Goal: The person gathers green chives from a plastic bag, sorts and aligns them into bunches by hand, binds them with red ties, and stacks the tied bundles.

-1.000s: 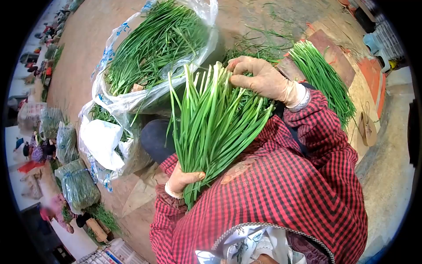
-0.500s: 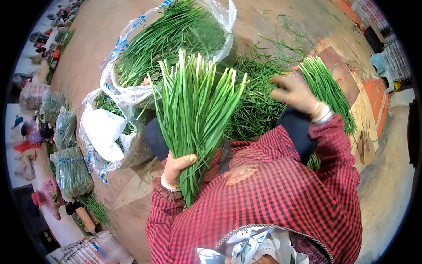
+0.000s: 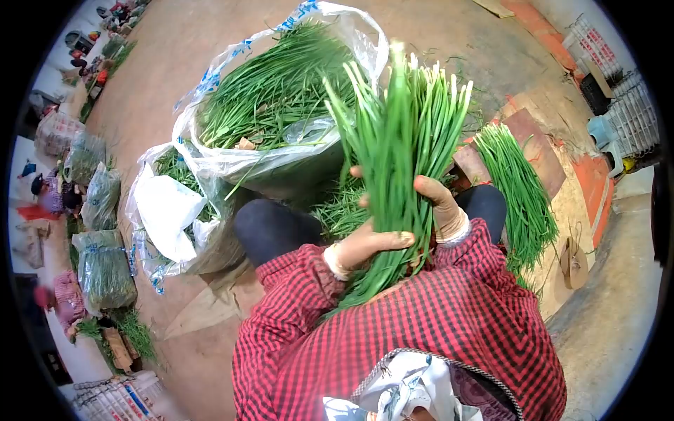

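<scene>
A thick bunch of garlic chives (image 3: 404, 151) stands upright in front of me, pale cut ends up and green tips down near my lap. Low on its left side, my left hand (image 3: 370, 244) is closed round the stalks, thumb across the front. My right hand (image 3: 441, 202) grips the bunch from the right, its thumb showing and its other fingers mostly hidden behind the stalks. Some stalks in the middle are blurred. Apart from it, to the right, lies another neat bunch of chives (image 3: 516, 196).
A big open plastic bag (image 3: 281, 172) full of chives stands ahead, with a smaller bag (image 3: 168, 210) at its left. Loose chives (image 3: 344, 210) lie between my knees. Packed bags (image 3: 105, 270) line the far left; crates (image 3: 632, 105) and a sandal-like tan object (image 3: 574, 265) are right.
My right hand has come in from the right and now grips the bunch. The bunch and my left hand have moved to the right in view.
</scene>
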`<state>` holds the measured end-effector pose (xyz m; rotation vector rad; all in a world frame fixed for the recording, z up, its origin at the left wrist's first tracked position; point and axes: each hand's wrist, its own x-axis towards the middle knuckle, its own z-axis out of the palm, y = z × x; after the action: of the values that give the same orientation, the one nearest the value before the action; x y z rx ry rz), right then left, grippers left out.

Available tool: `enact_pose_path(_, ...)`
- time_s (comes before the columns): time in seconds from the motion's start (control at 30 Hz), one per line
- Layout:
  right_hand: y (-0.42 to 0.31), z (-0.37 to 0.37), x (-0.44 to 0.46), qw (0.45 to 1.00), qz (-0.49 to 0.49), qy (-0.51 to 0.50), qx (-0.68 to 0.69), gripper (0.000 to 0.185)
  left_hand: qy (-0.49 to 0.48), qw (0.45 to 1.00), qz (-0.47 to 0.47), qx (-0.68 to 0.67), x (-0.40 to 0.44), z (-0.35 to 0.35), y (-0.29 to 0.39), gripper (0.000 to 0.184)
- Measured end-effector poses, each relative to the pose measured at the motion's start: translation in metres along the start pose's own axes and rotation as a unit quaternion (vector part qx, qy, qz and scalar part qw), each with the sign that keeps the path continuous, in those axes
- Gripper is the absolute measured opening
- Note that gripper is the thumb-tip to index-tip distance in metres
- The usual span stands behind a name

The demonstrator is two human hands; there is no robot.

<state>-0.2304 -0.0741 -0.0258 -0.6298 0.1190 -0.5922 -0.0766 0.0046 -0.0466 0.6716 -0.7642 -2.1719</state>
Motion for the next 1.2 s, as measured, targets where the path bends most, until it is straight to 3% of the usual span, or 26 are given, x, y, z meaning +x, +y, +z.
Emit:
enact_pose_path(0.03, -0.006, -0.013, -0.004, 0.999, 0.021, 0.037, -0.019, 0.084, 0.040, 0.999, 0.009, 0.036, 0.007, 0.006, 0.000, 0.056)
enact_pose_path(0.1, -0.019, -0.007, -0.007, 0.988, 0.018, 0.131, -0.076, 0.063, 0.030, 0.989, -0.034, 0.138, 0.021, 0.000, 0.010, 0.062)
enact_pose_path(0.13, -0.029, -0.010, -0.007, 0.986, 0.024, 0.127, -0.106, 0.061, -0.006, 0.990, -0.049, 0.131, 0.026, -0.001, 0.017, 0.071)
enact_pose_path(0.23, -0.082, -0.014, -0.012, 0.974, 0.075, 0.138, -0.166, 0.052, 0.003, 0.984, 0.084, 0.156, 0.017, -0.031, 0.028, 0.092)
enact_pose_path(0.3, -0.097, -0.010, -0.019, 0.960, 0.078, 0.163, -0.212, 0.051, 0.045, 0.977, 0.206, 0.001, 0.013, -0.048, 0.035, 0.099)
enact_pose_path(0.33, -0.111, -0.013, -0.019, 0.940, 0.172, 0.122, -0.267, 0.059, 0.025, 0.962, 0.272, -0.028, 0.010, -0.050, 0.038, 0.101)
enact_pose_path(0.37, -0.104, -0.010, -0.018, 0.940, 0.175, 0.122, -0.267, 0.059, 0.010, 0.951, 0.301, -0.071, 0.011, -0.056, 0.037, 0.100)
enact_pose_path(0.43, -0.075, 0.001, -0.015, 0.917, 0.179, 0.068, -0.350, 0.073, 0.042, 0.946, 0.313, -0.073, 0.008, -0.041, 0.042, 0.093)
enact_pose_path(0.47, -0.064, 0.000, -0.013, 0.911, 0.232, 0.017, -0.340, 0.082, 0.061, 0.949, 0.298, -0.075, 0.004, -0.038, 0.040, 0.090)
enact_pose_path(0.57, -0.039, -0.012, -0.013, 0.901, 0.244, -0.064, -0.354, 0.082, 0.107, 0.947, 0.284, -0.107, -0.004, -0.032, 0.035, 0.077)
enact_pose_path(0.63, -0.034, -0.009, -0.015, 0.912, 0.202, -0.049, -0.354, 0.081, 0.146, 0.943, 0.266, -0.135, -0.009, -0.033, 0.037, 0.075)
enact_pose_path(0.7, -0.036, -0.006, -0.014, 0.908, 0.146, 0.055, -0.389, 0.081, 0.151, 0.943, 0.260, -0.143, -0.011, -0.047, 0.033, 0.073)
enact_pose_path(0.77, -0.034, 0.000, -0.010, 0.904, 0.111, 0.078, -0.406, 0.070, 0.120, 0.946, 0.267, -0.142, -0.012, -0.050, 0.033, 0.070)
enact_pose_path(0.87, -0.026, 0.001, -0.007, 0.889, 0.072, 0.086, -0.445, 0.051, 0.094, 0.943, 0.290, -0.130, -0.013, -0.054, 0.034, 0.077)
enact_pose_path(0.9, -0.024, 0.003, -0.007, 0.889, 0.073, 0.086, -0.444, 0.051, 0.064, 0.936, 0.313, -0.143, -0.012, -0.056, 0.035, 0.080)
enact_pose_path(0.93, -0.021, 0.005, -0.007, 0.890, 0.101, 0.077, -0.437, 0.051, 0.095, 0.943, 0.314, -0.058, -0.012, -0.049, 0.044, 0.090)
enact_pose_path(1.03, -0.008, 0.003, -0.009, 0.886, 0.155, 0.058, -0.433, 0.051, 0.054, 0.933, 0.343, -0.097, 0.004, -0.038, 0.051, 0.108)
enact_pose_path(1.1, -0.003, 0.003, -0.009, 0.883, 0.214, 0.041, -0.415, 0.054, 0.037, 0.936, 0.330, -0.118, 0.004, -0.041, 0.048, 0.108)
enact_pose_path(1.2, -0.005, -0.002, -0.005, 0.862, 0.224, 0.046, -0.452, 0.059, 0.023, 0.939, 0.314, -0.140, 0.004, -0.048, 0.046, 0.106)
